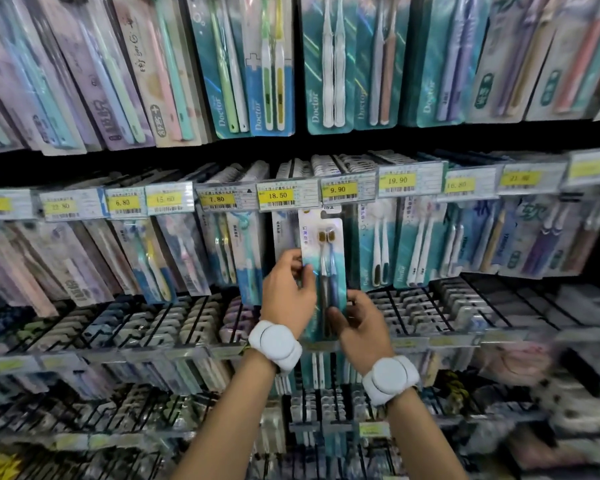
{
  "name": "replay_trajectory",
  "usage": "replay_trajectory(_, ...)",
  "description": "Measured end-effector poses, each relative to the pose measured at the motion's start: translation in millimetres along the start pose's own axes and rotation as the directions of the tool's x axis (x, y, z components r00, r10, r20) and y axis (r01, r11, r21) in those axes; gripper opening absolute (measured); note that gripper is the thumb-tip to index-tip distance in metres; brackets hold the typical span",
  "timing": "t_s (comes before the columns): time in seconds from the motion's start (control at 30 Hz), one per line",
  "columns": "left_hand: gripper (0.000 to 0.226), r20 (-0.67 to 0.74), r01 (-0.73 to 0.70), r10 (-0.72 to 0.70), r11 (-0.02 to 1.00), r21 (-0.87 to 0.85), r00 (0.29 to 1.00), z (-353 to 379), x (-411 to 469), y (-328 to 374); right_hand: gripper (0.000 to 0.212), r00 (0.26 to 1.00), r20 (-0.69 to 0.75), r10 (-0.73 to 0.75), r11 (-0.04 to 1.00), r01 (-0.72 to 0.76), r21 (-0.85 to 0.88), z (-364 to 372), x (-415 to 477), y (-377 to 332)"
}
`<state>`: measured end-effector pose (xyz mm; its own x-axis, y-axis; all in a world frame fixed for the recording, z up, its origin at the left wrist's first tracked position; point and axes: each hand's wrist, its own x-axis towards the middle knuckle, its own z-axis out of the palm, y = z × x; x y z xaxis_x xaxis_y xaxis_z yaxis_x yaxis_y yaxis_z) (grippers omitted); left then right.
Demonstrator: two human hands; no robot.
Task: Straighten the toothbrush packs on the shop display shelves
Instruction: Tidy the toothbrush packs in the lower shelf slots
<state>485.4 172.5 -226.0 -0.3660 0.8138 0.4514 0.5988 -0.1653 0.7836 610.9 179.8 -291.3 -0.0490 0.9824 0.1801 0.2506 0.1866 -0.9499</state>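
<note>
pack (323,258): glossy clear plastic, card back | price tags (278,195): paper

Teal packs (257,98), upper row: I read "Doctor".
Price tags (277,197), shelf edge: I read 6.80, 7.80, 18.50, 9.90, 19.90.

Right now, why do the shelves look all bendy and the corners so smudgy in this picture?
Head view: the wide lens bows the price-tag rail; head view: the middle is sharp, so the toothbrush pack and the 18.50 tag read clearly; head view: the lower right shelves are smeared by blur; head view: glare streaks the top-row packs.
</note>
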Motion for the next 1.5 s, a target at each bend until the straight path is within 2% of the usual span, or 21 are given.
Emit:
replay_trajectory(0.13, 0.025, 0.011, 0.0, 0.0, 1.0, -0.018, 1.0, 7, 1, 2, 0.035, 0.999, -0.027, 0.026, 0.999, -0.025, 0.037, -7, 4, -1)
replay_trajectory(0.23, 0.022, 0.018, -0.018, 0.019, 0.999, -0.031, 1.0, 8, 4, 9, 0.037, 0.997, -0.07, 0.039, 0.998, -0.036, 0.046, -16, 9, -8)
replay_trajectory(0.37, 0.017, 0.009, -0.003, 0.003, 0.998, -0.062, 1.0, 11, 12, 14, 0.044, 0.995, -0.097, 0.002, 1.0, -0.005, -0.03, -32, 19, -18)
replay_trajectory(0.5, 0.01, 0.029, 0.001, 0.002, 0.995, -0.097, 1.0, 16, 18, 14, 0.047, 0.992, -0.124, 0.009, 1.0, -0.012, -0.02, -44, 34, -24)
replay_trajectory(0.7, 0.007, 0.045, -0.016, 0.021, 0.992, -0.127, 0.999, 23, 28, 19, 0.047, 0.99, -0.119, 0.075, 0.997, -0.074, 0.012, -43, 42, -24)
replay_trajectory(0.83, 0.005, 0.017, -0.04, 0.042, 0.995, -0.089, 0.999, 23, 36, 23, 0.046, 0.989, -0.11, 0.099, 0.995, -0.098, 0.013, -38, 45, -25)
replay_trajectory(1.0, 0.005, -0.049, -0.085, 0.085, 0.996, 0.006, 0.995, 23, 45, 18, 0.047, 0.991, -0.003, 0.132, 0.991, -0.132, -0.012, -21, 41, -28)
replay_trajectory(1.27, 0.016, -0.009, -0.013, 0.014, 0.999, 0.04, 1.0, 21, 36, -2, 0.033, 0.979, 0.003, 0.202, 0.978, -0.201, -0.05, 0, 44, -18)
replay_trajectory(1.4, 0.016, -0.005, 0.011, -0.011, 1.0, 0.021, 1.0, 17, 30, -16, 0.04, 0.967, -0.034, 0.252, 0.967, -0.253, -0.025, 2, 45, -17)
replay_trajectory(1.5, 0.015, 0.002, 0.02, -0.02, 1.0, 0.021, 1.0, 11, 26, -26, 0.058, 0.949, -0.046, 0.312, 0.949, -0.313, -0.026, 3, 45, -16)
